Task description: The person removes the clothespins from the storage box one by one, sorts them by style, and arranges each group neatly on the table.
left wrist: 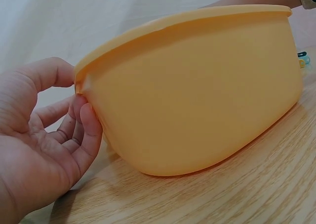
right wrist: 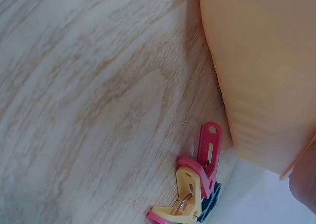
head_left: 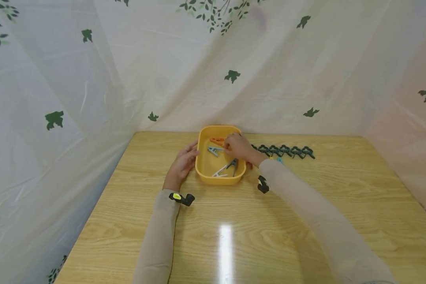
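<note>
A yellow plastic basin (head_left: 220,181) sits at the back of the table. My left hand (head_left: 182,165) grips its left rim; in the left wrist view the thumb and curled fingers (left wrist: 90,130) meet at the rim. Inside lie an orange clothespin (head_left: 217,141), a pale blue-grey clothespin (head_left: 214,150), a dark grey one (head_left: 233,163) and a white one (head_left: 220,172). My right hand (head_left: 239,146) reaches over the right rim, fingers bent down beside the orange and pale ones. Its fingertips are hidden, so whether it holds a clothespin cannot be seen.
A row of several dark green clips (head_left: 285,150) stretches right of the basin. Close to the basin's outer wall lie a pink clothespin (right wrist: 210,150) and a yellow clothespin (right wrist: 186,194). A blue clip (head_left: 279,160) shows past the right wrist. Behind the table hangs a patterned sheet (head_left: 184,90).
</note>
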A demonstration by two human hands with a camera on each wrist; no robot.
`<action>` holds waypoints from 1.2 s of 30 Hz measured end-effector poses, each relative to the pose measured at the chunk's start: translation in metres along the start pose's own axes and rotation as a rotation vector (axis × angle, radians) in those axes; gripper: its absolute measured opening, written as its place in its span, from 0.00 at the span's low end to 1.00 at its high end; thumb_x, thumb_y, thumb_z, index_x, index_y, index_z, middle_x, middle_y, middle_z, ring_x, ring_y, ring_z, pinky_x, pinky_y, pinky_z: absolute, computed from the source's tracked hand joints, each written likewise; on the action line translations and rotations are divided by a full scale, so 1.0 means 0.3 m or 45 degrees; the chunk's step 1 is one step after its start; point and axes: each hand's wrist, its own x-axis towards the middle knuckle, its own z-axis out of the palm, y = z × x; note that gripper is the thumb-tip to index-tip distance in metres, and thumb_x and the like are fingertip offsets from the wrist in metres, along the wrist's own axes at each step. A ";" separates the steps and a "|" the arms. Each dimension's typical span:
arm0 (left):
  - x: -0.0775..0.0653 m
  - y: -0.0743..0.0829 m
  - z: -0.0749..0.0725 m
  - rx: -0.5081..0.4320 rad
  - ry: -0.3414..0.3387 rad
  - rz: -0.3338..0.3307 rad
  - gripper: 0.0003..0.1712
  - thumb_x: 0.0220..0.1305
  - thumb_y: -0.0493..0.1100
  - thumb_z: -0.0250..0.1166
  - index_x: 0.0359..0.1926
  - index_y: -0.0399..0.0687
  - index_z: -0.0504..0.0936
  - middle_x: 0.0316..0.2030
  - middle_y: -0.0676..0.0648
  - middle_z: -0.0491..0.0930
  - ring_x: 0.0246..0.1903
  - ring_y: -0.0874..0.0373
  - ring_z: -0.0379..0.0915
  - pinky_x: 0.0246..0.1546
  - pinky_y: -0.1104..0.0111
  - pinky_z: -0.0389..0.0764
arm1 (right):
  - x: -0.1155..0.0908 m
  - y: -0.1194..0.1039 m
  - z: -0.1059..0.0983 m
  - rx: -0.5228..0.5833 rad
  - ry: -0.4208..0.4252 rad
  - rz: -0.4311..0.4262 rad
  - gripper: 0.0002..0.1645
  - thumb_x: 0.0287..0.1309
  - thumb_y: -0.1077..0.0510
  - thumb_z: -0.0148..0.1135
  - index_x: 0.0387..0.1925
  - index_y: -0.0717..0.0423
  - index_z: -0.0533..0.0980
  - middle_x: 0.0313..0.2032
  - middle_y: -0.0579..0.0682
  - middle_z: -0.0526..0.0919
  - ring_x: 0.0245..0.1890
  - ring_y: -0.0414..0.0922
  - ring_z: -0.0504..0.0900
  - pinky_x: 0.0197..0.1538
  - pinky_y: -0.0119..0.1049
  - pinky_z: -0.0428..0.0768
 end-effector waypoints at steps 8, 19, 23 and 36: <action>-0.001 -0.007 0.009 -0.025 0.021 0.096 0.32 0.62 0.28 0.54 0.67 0.43 0.63 0.54 0.39 0.66 0.53 0.51 0.66 0.51 0.67 0.74 | -0.006 -0.015 -0.016 -0.048 0.015 -0.015 0.06 0.59 0.56 0.58 0.29 0.50 0.79 0.36 0.49 0.80 0.39 0.48 0.70 0.49 0.46 0.65; -0.002 -0.027 0.018 -0.032 0.045 0.192 0.31 0.60 0.26 0.53 0.66 0.36 0.63 0.46 0.42 0.65 0.41 0.61 0.67 0.39 0.75 0.75 | -0.031 -0.030 -0.073 -0.008 0.084 -0.071 0.06 0.58 0.56 0.60 0.28 0.52 0.80 0.35 0.49 0.81 0.40 0.49 0.72 0.51 0.51 0.66; -0.001 -0.026 0.016 -0.023 0.056 0.183 0.31 0.60 0.26 0.54 0.66 0.38 0.65 0.47 0.43 0.66 0.43 0.59 0.66 0.43 0.74 0.75 | -0.061 -0.022 -0.116 0.038 0.104 -0.097 0.05 0.56 0.58 0.60 0.27 0.52 0.79 0.36 0.49 0.82 0.42 0.50 0.72 0.51 0.52 0.65; 0.001 -0.020 0.017 -0.006 0.071 0.181 0.30 0.60 0.27 0.54 0.65 0.40 0.67 0.42 0.48 0.68 0.39 0.61 0.68 0.37 0.77 0.76 | -0.208 0.023 -0.228 0.072 0.143 -0.062 0.04 0.57 0.56 0.62 0.28 0.49 0.76 0.35 0.47 0.79 0.40 0.48 0.72 0.53 0.55 0.66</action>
